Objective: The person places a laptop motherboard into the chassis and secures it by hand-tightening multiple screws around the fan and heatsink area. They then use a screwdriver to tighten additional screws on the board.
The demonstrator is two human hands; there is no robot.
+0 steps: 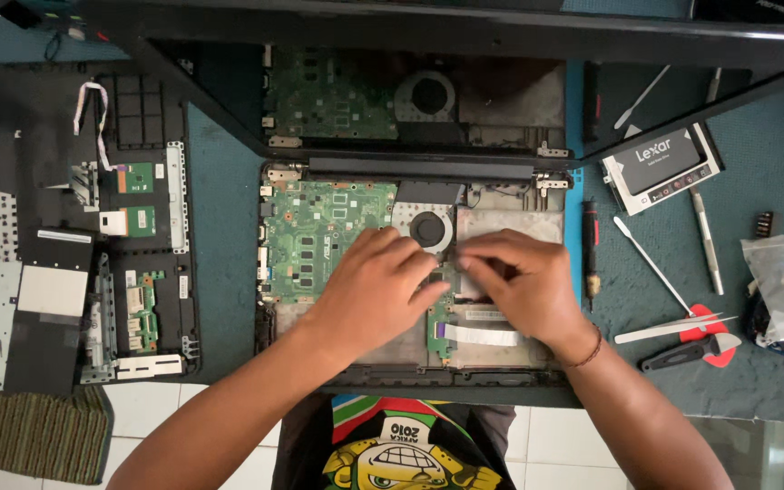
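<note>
An opened laptop base (pixel 356 374) lies in front of me with its green motherboard (pixel 319 240) and round cooling fan (pixel 428 227) exposed. My left hand (pixel 378 290) rests over the middle of the board, fingers curled down beside the fan. My right hand (pixel 524 286) meets it from the right, fingertips pinching at something small near the board's centre; what it is stays hidden under the fingers. A white flat ribbon cable (pixel 487 336) lies just below both hands. The laptop's glossy screen (pixel 410 100) stands open behind and mirrors the board.
The removed keyboard cover (pixel 74 236) lies upside down at the left. At the right on the teal mat (pixel 773 172) are a drive in a silver caddy (pixel 664 168), a black screwdriver (pixel 590 249), white spudgers (pixel 651 263), tweezers (pixel 673 328), and a clear plastic bag (pixel 782 290).
</note>
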